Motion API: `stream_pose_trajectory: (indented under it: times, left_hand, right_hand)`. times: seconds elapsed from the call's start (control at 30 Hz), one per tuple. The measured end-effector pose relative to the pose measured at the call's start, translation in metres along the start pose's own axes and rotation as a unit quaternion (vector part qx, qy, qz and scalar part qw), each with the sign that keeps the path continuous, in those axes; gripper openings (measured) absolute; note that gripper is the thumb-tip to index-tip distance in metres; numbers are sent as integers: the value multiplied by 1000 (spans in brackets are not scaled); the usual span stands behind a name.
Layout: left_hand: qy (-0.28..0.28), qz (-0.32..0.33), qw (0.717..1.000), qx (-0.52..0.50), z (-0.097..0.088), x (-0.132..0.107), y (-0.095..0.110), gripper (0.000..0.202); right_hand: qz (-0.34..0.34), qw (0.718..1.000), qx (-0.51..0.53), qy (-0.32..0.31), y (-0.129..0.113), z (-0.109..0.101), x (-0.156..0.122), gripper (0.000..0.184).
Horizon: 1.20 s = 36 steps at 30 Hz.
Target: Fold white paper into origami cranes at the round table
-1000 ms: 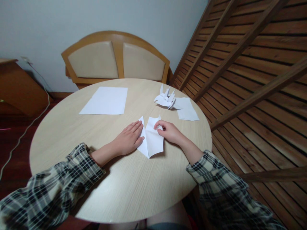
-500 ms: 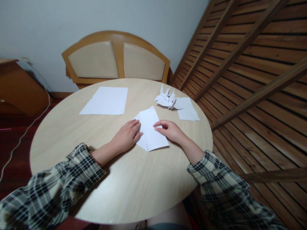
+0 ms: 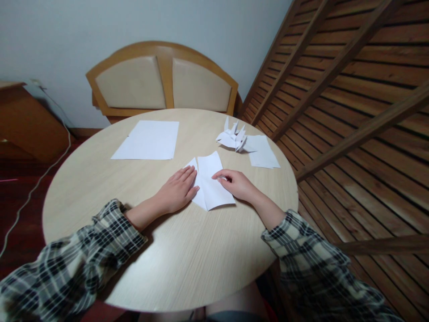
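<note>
A partly folded white sheet of paper lies near the middle of the round light-wood table. My left hand rests flat on the sheet's left part, fingers stretched out and together. My right hand presses down on the sheet's right flap with curled fingers, its fingertips on the paper. Both forearms wear plaid sleeves.
A flat stack of white sheets lies at the table's far left. Several folded paper cranes sit at the far right beside another white sheet. A wooden chair stands behind the table. A slatted wooden wall runs along the right.
The raised right flap has been folded down flat over the sheet. My right hand stayed on it; my left hand barely moved.
</note>
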State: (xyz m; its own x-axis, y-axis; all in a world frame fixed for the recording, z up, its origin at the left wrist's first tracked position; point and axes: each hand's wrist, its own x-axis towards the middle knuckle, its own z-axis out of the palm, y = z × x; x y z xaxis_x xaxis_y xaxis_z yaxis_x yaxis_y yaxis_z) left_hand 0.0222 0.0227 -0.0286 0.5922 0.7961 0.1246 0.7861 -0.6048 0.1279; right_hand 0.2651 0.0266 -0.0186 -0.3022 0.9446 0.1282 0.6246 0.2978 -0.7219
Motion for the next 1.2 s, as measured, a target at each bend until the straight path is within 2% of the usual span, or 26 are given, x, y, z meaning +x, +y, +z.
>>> stream_pose_trajectory:
  times: [0.27,0.5,0.63,0.77,0.97,1.2]
  left_hand:
    - [2,9,1000,2,3,0,-3,64]
    - [-13,12,1000,5,-2,1,-1,65]
    - [-25,31,999,5,-3,0,0,65]
    - [-21,29,999,9,-2,-1,0,63]
    - [-41,15,999,20,-3,-1,2,66]
    - [-42,-1,999,16,-4,1,1,65]
  right_hand:
    - [8,1000,-3,-10,-4,1,-2,26]
    - [31,999,20,39,-1,4,10,26]
    - [38,997,52,34,2,0,16,17]
    - [43,996,61,45,3,0,15,19]
    - [18,999,28,24,3,2,10,28]
    - [16,998,65,3,5,-1,5,28]
